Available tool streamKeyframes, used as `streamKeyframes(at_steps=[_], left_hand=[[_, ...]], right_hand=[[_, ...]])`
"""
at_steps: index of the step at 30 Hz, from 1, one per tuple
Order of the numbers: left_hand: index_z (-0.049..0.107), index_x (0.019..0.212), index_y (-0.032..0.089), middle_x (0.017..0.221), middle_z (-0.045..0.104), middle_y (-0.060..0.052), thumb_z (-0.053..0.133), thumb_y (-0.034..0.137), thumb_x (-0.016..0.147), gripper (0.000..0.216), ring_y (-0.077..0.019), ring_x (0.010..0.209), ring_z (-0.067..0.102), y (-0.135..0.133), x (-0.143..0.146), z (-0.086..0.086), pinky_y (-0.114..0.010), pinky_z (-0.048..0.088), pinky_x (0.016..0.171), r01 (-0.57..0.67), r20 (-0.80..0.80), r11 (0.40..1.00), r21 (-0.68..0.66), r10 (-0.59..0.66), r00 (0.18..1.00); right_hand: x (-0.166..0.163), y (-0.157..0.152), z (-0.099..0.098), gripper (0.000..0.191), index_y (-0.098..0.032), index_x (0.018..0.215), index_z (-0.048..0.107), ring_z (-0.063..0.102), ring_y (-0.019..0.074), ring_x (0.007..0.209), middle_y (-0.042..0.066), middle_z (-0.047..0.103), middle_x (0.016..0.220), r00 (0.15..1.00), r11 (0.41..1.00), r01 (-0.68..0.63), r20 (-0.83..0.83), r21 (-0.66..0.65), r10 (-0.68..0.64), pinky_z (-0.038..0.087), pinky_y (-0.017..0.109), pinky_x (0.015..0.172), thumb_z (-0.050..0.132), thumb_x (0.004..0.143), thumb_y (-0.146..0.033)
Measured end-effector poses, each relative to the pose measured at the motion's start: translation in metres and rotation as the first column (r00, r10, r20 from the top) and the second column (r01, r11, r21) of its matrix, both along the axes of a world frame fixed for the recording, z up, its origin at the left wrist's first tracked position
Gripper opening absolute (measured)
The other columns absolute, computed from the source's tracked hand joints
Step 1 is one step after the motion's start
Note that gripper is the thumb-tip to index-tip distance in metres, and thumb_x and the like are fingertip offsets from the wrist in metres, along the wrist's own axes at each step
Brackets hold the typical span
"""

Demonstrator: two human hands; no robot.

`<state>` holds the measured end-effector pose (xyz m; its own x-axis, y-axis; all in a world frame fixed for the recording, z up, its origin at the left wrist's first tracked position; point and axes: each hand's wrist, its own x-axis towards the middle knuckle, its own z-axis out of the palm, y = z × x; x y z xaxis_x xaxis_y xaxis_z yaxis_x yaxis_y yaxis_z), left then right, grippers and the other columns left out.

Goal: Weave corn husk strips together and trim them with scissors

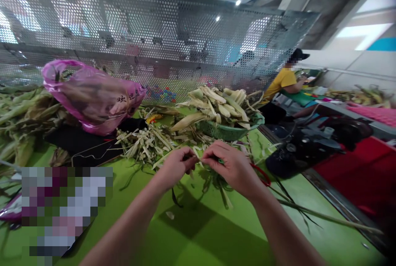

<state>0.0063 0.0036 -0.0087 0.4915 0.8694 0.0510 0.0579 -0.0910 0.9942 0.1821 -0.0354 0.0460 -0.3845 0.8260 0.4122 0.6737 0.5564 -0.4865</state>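
Observation:
My left hand (177, 165) and my right hand (230, 165) meet over the green table (204, 233), both pinched on a thin pale strip of corn husk (198, 155) stretched between them. Green leaf strips (221, 185) hang and lie under my right hand. Just beyond my hands lies a heap of cut husk strips (145, 142). Behind it stands a green basket (229, 130) piled with pale husk pieces (216, 103).
A pink plastic bag (93, 97) sits at the back left beside a pile of green corn leaves (21, 121). A perforated metal screen (154, 39) closes the far side. A person in a yellow shirt (283, 82) works at right, near a dark machine (309, 144).

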Motion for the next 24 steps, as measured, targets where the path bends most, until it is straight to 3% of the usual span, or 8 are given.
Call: streamKeyframes(at_steps=[4, 8, 13, 20, 24], left_hand=[[0.055, 0.078, 0.018, 0.065, 0.054, 0.002, 0.057, 0.039, 0.080, 0.022, -0.0103, 0.057, 0.048, -0.006, 0.001, 0.007, -0.023, 0.039, 0.057, 0.111, -0.004, 0.993, -0.027, -0.111, 0.994], [0.056, 0.081, 0.018, 0.070, 0.054, 0.001, 0.059, 0.036, 0.080, 0.019, -0.0111, 0.066, 0.051, -0.007, -0.001, 0.011, -0.023, 0.040, 0.063, 0.186, 0.120, 0.981, -0.056, -0.179, 0.977], [0.056, 0.084, 0.017, 0.073, 0.057, -0.001, 0.055, 0.034, 0.083, 0.017, -0.0107, 0.068, 0.050, -0.006, -0.004, 0.013, -0.022, 0.037, 0.063, 0.069, 0.222, 0.993, -0.100, -0.045, 0.974], [0.053, 0.077, 0.017, 0.070, 0.058, 0.000, 0.055, 0.029, 0.079, 0.012, -0.0105, 0.063, 0.050, -0.005, -0.002, 0.013, -0.023, 0.038, 0.063, -0.055, 0.224, 0.983, -0.173, 0.094, 0.970], [0.051, 0.076, 0.017, 0.067, 0.056, 0.001, 0.053, 0.032, 0.081, 0.016, -0.0111, 0.061, 0.050, -0.001, 0.002, 0.007, -0.024, 0.040, 0.063, -0.137, 0.158, 0.986, -0.097, 0.151, 0.976]], right_hand=[[0.003, 0.007, -0.006, 0.012, -0.020, 0.081, 0.061, 0.056, 0.0169, 0.078, 0.004, 0.060, 0.082, 0.994, 0.999, 0.044, -0.098, 0.003, -0.043, 0.044, 0.028, 0.071, 0.055, 0.087, -0.027], [0.007, 0.014, -0.020, 0.011, -0.019, 0.080, 0.060, 0.055, 0.0160, 0.074, 0.002, 0.060, 0.078, 0.974, 0.993, 0.088, -0.201, -0.075, -0.101, 0.043, 0.027, 0.068, 0.057, 0.086, -0.027], [0.004, 0.014, -0.028, 0.009, -0.020, 0.082, 0.059, 0.055, 0.0155, 0.070, 0.000, 0.060, 0.075, 0.964, 0.985, 0.091, -0.235, -0.145, -0.124, 0.043, 0.026, 0.065, 0.056, 0.086, -0.027], [-0.005, 0.004, -0.028, 0.013, -0.020, 0.085, 0.064, 0.057, 0.0175, 0.078, 0.005, 0.061, 0.082, 0.992, 0.994, 0.097, -0.081, 0.044, -0.093, 0.044, 0.027, 0.071, 0.052, 0.090, -0.022], [-0.009, 0.001, -0.030, 0.018, -0.020, 0.094, 0.065, 0.057, 0.0193, 0.080, 0.007, 0.062, 0.086, 0.991, 0.990, 0.082, 0.093, 0.117, -0.094, 0.043, 0.029, 0.073, 0.047, 0.092, -0.020]])
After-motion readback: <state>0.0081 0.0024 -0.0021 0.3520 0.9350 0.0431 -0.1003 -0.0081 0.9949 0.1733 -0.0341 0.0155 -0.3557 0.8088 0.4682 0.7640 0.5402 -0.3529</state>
